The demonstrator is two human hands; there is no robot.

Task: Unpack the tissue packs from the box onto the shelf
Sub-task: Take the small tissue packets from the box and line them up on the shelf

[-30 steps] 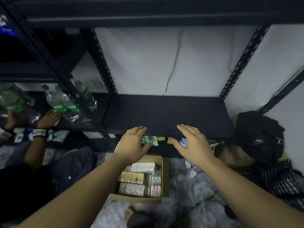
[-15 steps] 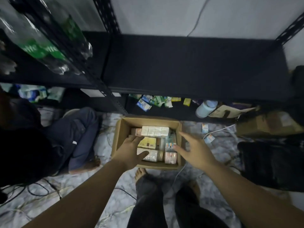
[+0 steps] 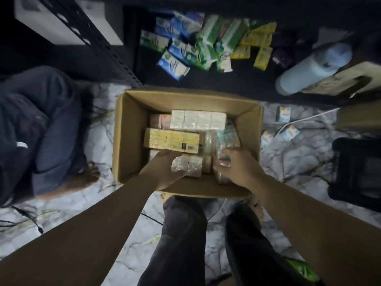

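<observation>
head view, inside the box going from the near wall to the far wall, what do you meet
left hand and right hand on the nearest packs → long yellow pack → white pack → far wall of the cardboard box

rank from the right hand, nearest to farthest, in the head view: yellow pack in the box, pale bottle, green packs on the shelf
From the right hand:
1. yellow pack, in the box, just up-left.
2. pale bottle, lying at upper right.
3. green packs, on the low shelf, top centre.
</observation>
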